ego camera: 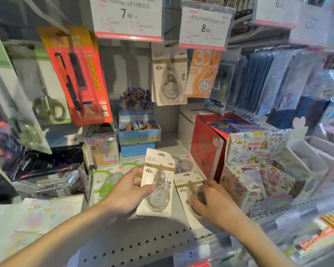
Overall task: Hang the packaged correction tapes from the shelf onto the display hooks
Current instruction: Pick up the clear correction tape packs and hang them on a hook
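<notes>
Left hand (127,191): thumb and fingers clamped on the left edge of 1 white correction tape pack (158,182), lifted and tilted above the shelf (154,228).
Right hand (210,203): fingers curled around a second pack (183,187) lying on the shelf, just beside the first.
Hook: 1 matching hanging pack (169,78) up on the display, under the 7.90 price tag (127,16).
Right of the packs: red box (208,145).

Glossy clear plastic blister (159,191) on matt card.

Right-edge hanging packets (316,79) perhaps blurred.
</notes>
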Available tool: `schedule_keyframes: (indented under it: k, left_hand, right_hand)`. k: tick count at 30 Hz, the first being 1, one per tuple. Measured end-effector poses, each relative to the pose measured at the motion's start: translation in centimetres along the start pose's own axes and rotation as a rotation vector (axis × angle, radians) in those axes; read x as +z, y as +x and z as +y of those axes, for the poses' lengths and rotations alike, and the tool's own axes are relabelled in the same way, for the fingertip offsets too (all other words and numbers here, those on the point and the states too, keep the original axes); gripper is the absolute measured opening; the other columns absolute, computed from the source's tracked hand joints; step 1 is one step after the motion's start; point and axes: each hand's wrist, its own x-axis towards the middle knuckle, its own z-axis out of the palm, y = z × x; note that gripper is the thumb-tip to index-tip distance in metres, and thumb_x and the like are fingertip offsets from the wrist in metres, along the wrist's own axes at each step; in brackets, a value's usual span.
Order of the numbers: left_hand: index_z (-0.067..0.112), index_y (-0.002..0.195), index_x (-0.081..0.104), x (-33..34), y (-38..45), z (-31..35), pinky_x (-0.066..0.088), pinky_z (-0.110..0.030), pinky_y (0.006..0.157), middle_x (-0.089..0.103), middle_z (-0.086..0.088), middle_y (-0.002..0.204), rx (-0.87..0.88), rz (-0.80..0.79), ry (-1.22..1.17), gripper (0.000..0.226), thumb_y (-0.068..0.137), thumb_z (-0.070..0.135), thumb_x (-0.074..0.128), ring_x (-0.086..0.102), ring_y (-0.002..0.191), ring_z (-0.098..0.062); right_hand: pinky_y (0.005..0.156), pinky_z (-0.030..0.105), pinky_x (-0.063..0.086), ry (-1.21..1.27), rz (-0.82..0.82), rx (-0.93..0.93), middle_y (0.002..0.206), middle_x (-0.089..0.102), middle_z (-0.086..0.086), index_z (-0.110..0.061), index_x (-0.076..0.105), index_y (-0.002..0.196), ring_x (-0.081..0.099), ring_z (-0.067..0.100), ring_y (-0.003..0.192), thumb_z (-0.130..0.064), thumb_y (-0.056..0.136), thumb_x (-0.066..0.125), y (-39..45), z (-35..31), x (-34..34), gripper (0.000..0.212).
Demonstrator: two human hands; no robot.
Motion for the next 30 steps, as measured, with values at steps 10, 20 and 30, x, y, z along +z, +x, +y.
schedule_keyframes:
  k: [10,20,30]
  left_hand:
    - [0.022,0.129,0.055,-0.8,-0.8,-0.5,0.06,-0.032,0.086,0.082,0.006,0.102,0.008,0.067,-0.044,0.04,0.095,0.006,0.07,0.078,0.091,-0.011]
    - [0.035,0.134,0.049,-5.2,-2.3,0.0,0.057,-0.015,0.079,0.079,0.014,0.112,0.259,0.109,-0.09,0.047,0.099,0.009,0.065,0.075,0.101,-0.005]
    - [0.038,0.132,0.055,-7.5,-4.6,5.7,0.056,-0.019,0.084,0.08,0.015,0.11,0.489,0.295,-0.083,0.048,0.096,0.008,0.067,0.075,0.101,-0.005]
  right_hand:
    - [0.069,0.006,0.046,0.498,0.011,-0.005,0.131,0.046,-0.01,-0.024,0.044,0.139,0.057,-0.003,0.089,-0.034,0.078,0.089,0.3,-0.9,-0.3,0.076]
    - [0.07,0.036,0.064,0.798,0.046,-0.011,0.104,0.077,-0.001,-0.025,0.049,0.128,0.078,0.012,0.078,-0.018,0.078,0.09,0.4,-3.6,-2.8,0.065]
    - [0.085,0.051,0.063,0.974,0.206,-0.288,0.112,0.079,-0.006,-0.027,0.055,0.13,0.078,0.018,0.099,-0.012,0.082,0.085,0.0,-5.0,-8.6,0.059]
